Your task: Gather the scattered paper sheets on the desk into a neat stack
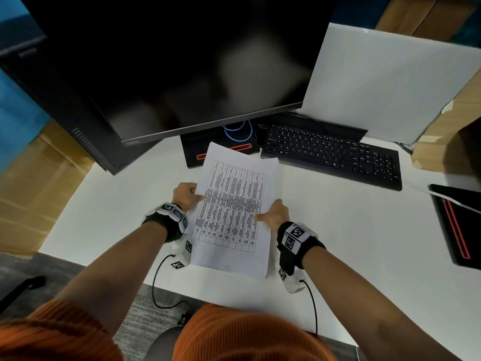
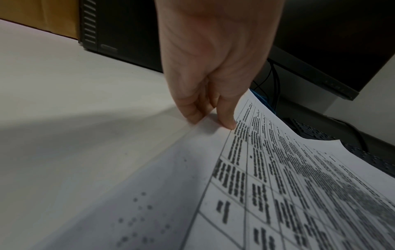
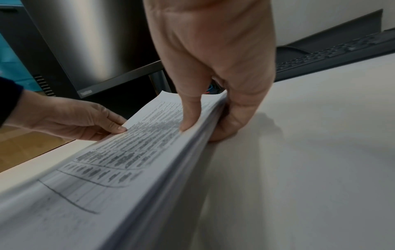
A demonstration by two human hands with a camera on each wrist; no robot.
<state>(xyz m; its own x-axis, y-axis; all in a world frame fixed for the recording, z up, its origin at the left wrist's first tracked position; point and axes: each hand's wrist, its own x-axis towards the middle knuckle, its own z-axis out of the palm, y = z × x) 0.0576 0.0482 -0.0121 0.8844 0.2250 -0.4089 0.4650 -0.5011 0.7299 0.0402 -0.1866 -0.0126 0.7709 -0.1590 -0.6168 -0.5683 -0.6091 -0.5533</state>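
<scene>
Both hands clamp the paper stack (image 1: 234, 207) over the desk (image 1: 338, 230): left hand (image 1: 186, 195) pinching its left edge, right hand (image 1: 274, 214) its right. No loose sheets visible; gathering looks approx. done, w/ squaring & setting down left.

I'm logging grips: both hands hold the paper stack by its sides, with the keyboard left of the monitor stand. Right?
Not quite. Both hands, left hand and right hand, do hold the stack by its sides, but the head view shows the keyboard right of the monitor stand.
</scene>
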